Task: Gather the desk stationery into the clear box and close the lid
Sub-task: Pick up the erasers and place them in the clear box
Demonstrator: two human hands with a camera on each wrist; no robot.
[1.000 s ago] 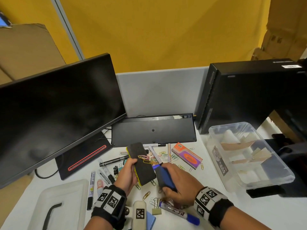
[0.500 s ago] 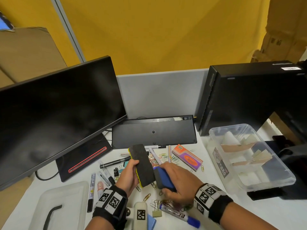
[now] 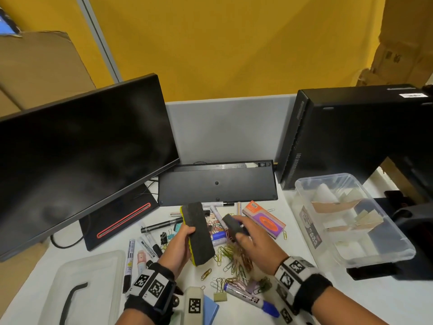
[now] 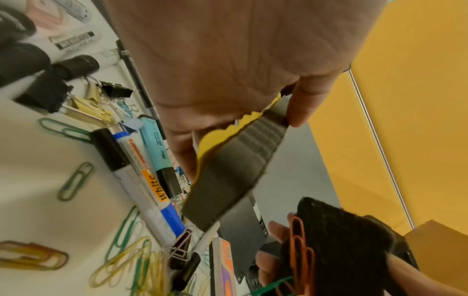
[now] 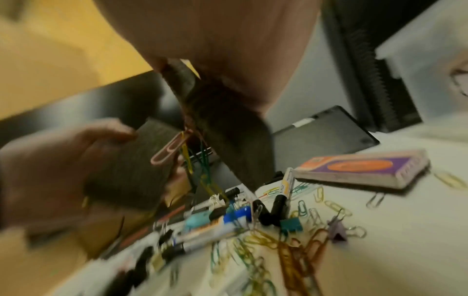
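Observation:
My left hand (image 3: 184,235) grips a black felt eraser with a yellow back (image 3: 198,233), held tilted above the desk. My right hand (image 3: 246,231) grips a smaller dark eraser (image 3: 232,225) just right of it, felt side up. In the left wrist view orange paper clips (image 4: 301,240) cling to that smaller eraser (image 4: 341,240). The right wrist view shows a chain of clips (image 5: 172,148) hanging between the two erasers. The clear box (image 3: 304,200) stands at the right with its lid off and paper pieces inside. Its lid (image 3: 93,273) lies at the lower left.
Loose paper clips (image 3: 232,256), binder clips, several markers (image 3: 131,256) and an orange-purple staple box (image 3: 264,221) litter the desk under my hands. A monitor (image 3: 82,160) stands left, a keyboard (image 3: 216,184) leans at the back, a black PC tower (image 3: 351,132) behind the box.
My right hand has turned its eraser so the dark felt faces up and the blue back no longer shows. Both erasers have stayed close together above the clips.

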